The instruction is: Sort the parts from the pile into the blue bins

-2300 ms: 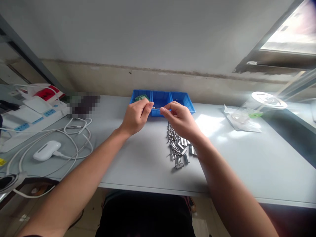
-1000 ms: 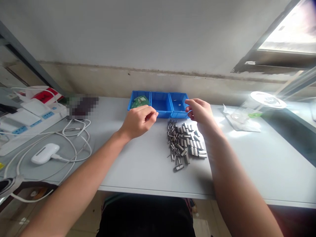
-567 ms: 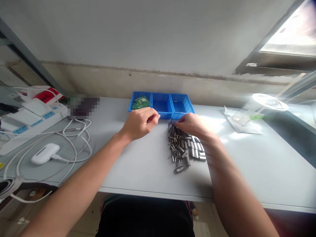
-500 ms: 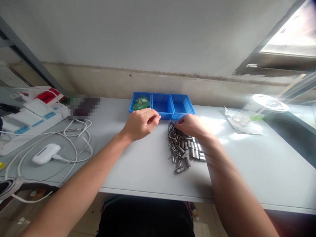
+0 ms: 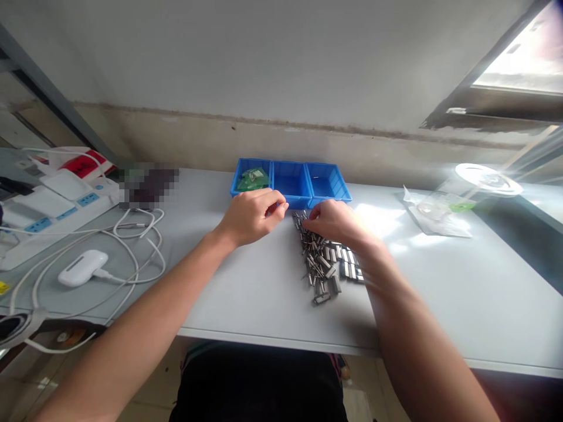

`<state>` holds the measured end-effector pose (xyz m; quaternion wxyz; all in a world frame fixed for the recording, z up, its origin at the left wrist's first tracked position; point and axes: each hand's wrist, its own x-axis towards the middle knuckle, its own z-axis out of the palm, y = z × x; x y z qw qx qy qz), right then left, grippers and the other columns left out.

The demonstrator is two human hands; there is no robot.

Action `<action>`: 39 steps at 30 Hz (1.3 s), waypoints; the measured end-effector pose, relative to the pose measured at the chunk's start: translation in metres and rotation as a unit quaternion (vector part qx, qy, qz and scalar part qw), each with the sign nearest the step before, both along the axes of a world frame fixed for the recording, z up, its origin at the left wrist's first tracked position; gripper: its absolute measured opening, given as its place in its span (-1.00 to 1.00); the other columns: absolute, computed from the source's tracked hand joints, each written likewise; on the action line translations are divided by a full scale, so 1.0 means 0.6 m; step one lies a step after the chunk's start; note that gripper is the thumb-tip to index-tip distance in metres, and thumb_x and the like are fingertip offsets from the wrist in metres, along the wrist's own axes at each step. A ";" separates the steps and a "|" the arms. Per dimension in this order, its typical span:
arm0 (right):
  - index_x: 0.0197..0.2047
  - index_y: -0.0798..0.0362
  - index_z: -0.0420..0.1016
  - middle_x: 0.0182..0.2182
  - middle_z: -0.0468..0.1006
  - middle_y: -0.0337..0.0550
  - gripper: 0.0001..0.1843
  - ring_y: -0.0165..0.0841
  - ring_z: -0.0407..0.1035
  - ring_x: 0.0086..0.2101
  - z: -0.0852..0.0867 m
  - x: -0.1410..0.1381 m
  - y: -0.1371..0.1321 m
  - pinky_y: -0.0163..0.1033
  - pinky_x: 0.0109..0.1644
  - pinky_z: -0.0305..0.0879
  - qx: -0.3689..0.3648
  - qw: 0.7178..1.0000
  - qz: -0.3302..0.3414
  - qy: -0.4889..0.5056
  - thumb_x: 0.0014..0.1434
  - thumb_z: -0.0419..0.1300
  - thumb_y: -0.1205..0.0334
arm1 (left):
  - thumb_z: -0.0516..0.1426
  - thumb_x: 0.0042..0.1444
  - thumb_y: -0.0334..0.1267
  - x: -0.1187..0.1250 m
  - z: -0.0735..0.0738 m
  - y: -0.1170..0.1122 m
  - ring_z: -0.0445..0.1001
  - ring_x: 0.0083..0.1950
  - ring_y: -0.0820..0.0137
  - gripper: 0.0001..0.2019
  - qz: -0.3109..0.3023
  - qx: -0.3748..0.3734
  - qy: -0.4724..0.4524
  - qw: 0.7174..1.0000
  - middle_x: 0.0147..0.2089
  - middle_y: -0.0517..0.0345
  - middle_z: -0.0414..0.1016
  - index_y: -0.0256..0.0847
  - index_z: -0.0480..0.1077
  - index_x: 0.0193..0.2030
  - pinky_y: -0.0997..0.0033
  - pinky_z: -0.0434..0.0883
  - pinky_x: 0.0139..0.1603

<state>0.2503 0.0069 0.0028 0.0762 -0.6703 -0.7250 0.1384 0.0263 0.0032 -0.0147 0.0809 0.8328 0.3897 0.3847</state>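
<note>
My left hand (image 5: 251, 215) rests on the grey table (image 5: 246, 293) with its fingers curled and pinched together; nothing shows between them. My right hand (image 5: 333, 222) sits just to its right, its fingertips pinching a small metal part at the far end of a pile of small metal parts (image 5: 325, 265). The two hands' fingertips are a few centimetres apart. Just behind them stand three joined blue bins: the left bin (image 5: 247, 170) holds green pieces, the middle bin (image 5: 288, 183) looks bare, and the right bin (image 5: 329, 183) has a tiny part in it.
White cables (image 5: 132, 246), a white oval device (image 5: 83, 267) and white power strips (image 5: 53, 212) lie at the left. A clear plastic bag (image 5: 435, 212) and a round clear lid (image 5: 488, 179) sit at the right, by the window. The wall runs close behind the bins.
My right hand went from the right blue bin down to the far end of the metal pile, then shifted left toward my left hand. My left hand has hardly moved.
</note>
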 end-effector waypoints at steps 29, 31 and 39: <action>-0.34 0.03 0.41 -0.55 0.23 -0.33 -0.61 -0.47 0.03 -0.53 0.021 -0.034 -0.018 -0.25 -0.47 -0.07 0.025 0.898 0.127 0.420 0.41 0.16 -0.09 | -0.01 0.48 -0.14 -0.007 0.005 0.010 0.41 -0.33 0.41 -0.77 0.004 -0.024 -0.015 1.000 -0.30 0.20 0.50 -0.15 0.33 -0.21 0.37 0.24 -0.33; -0.32 0.04 0.45 -0.56 0.25 -0.32 -0.63 -0.47 0.04 -0.54 0.030 -0.033 -0.021 -0.26 -0.49 -0.07 0.022 0.885 0.107 0.453 0.38 0.20 -0.07 | 0.03 0.46 -0.12 -0.006 0.011 0.004 0.42 -0.34 0.42 -0.80 0.007 -0.020 -0.023 1.000 -0.31 0.22 0.50 -0.14 0.35 -0.16 0.37 0.25 -0.33; -0.38 0.11 0.57 -0.55 0.33 -0.25 -0.70 -0.50 0.14 -0.55 0.045 0.033 0.005 -0.28 -0.50 0.05 0.066 0.863 -0.071 0.496 0.28 0.31 0.06 | 0.11 0.41 -0.14 -0.001 0.038 -0.033 0.37 -0.38 0.48 -0.81 0.000 0.005 -0.038 0.999 -0.35 0.25 0.47 -0.15 0.44 -0.21 0.39 0.28 -0.33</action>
